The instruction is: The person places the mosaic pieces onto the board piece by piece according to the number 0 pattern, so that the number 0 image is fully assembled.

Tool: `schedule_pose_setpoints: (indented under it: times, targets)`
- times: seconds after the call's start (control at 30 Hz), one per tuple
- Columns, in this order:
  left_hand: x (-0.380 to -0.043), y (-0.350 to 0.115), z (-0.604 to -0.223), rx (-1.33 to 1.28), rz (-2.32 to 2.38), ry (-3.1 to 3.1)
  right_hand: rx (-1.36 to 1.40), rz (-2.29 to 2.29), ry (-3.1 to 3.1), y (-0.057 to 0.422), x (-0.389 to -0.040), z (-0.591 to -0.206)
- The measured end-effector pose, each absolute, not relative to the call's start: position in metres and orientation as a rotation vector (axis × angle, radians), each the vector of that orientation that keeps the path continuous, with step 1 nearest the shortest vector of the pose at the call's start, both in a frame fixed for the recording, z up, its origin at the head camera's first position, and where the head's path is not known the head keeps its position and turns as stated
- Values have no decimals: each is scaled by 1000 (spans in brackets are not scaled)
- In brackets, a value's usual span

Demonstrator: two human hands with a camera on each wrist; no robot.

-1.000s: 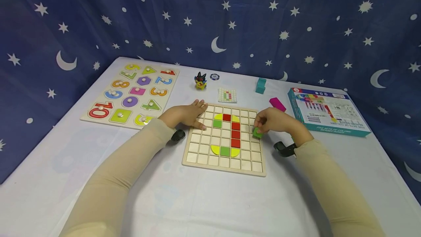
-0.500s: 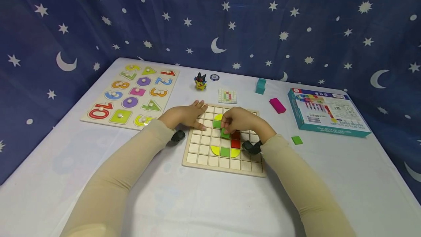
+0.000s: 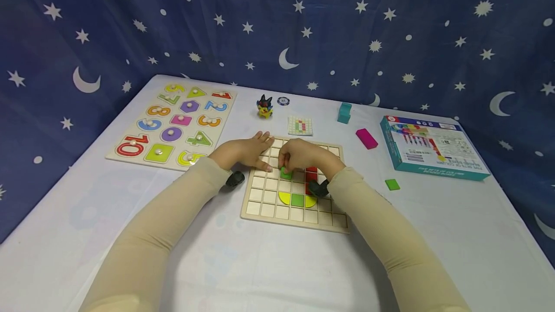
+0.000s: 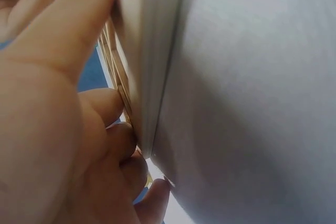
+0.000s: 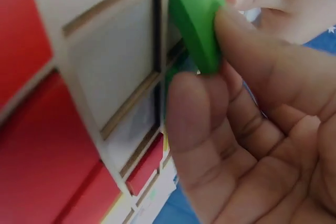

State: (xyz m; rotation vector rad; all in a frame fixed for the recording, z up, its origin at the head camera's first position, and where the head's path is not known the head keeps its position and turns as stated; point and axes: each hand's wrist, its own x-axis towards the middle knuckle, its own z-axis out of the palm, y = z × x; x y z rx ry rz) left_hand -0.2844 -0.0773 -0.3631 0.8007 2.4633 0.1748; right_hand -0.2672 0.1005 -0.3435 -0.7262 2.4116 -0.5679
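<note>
A wooden grid board (image 3: 267, 209) lies on the white table with coloured tiles set in its cells. My right hand (image 3: 307, 154) pinches a green square tile (image 5: 199, 22) between thumb and fingertips, tilted close over a cell in the left-middle part of the grid. Under that hand some cells are hidden; red tiles (image 3: 311, 175) show beside it. Toward the front sit another green tile (image 3: 297, 200) and a yellow quarter-round tile (image 3: 284, 198) to its left. My left hand (image 3: 250, 152) rests with fingers spread on the board's left edge, its thumb on the grid.
A loose green tile (image 3: 392, 185) lies right of the board, near a teal-edged box (image 3: 433, 148) and a magenta block (image 3: 366, 138). Behind the board are a pattern card (image 3: 300, 125), a small figurine (image 3: 264, 107) and a teal block (image 3: 344, 113). A number puzzle (image 3: 180, 119) lies left.
My right hand has carried the green tile leftward from the board's right edge to the left-middle cells, uncovering a loose green tile on the table. The left hand has stayed put.
</note>
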Motion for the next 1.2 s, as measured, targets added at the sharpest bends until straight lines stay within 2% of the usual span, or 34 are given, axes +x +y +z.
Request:
schedule_pose_setpoints:
  times: [0.5,1.2]
  targets:
    - [-283,-76,-361,796,167,2463,-752,-532,2491,119,-262,-334]
    - [-283,-76,-361,794,177,2453,-572,-461,2534,249,-250,-323]
